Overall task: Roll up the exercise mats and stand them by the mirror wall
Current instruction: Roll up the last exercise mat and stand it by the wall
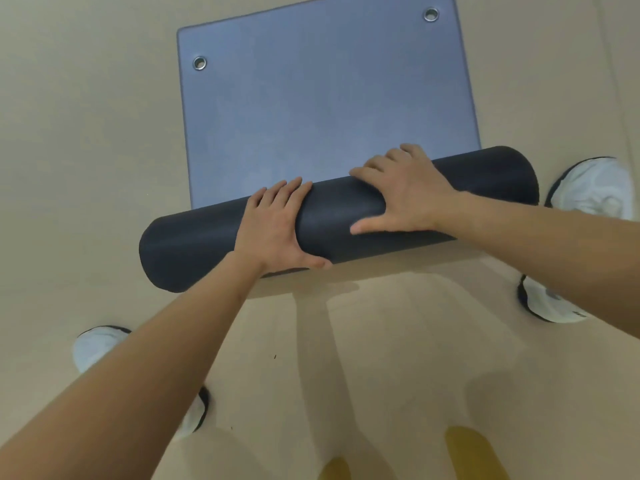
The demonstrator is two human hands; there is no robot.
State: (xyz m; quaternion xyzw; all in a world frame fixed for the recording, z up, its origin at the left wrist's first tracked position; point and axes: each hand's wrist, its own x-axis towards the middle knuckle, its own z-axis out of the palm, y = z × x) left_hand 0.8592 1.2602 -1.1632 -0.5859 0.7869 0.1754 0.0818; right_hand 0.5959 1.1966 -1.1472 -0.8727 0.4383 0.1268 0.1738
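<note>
**Two palms on a part-rolled mat**

Nearest, both bare forearms reach down and forward, with a white shoe [100,344] showing outside the left one. The left grip [277,226] and right grip [405,192] sit close together on the middle of the roll [194,247]. Palms are down, fingers spread over its top and thumbs splayed on the near side, so they press on it rather than clamp round it. The roll lies on the floor [86,133] under both grips, and its ends reach well out to either side. Beyond the fingertips the rest of the mat [329,91] lies flat, with two eyelets [199,63] at its far corners.

The foam looks soft, light and springy — likely to slacken if the pressure lifts. Grips set wider, nearer the ends, would probably keep the edges square. For standing it up, a hold round the middle seems best.
</note>
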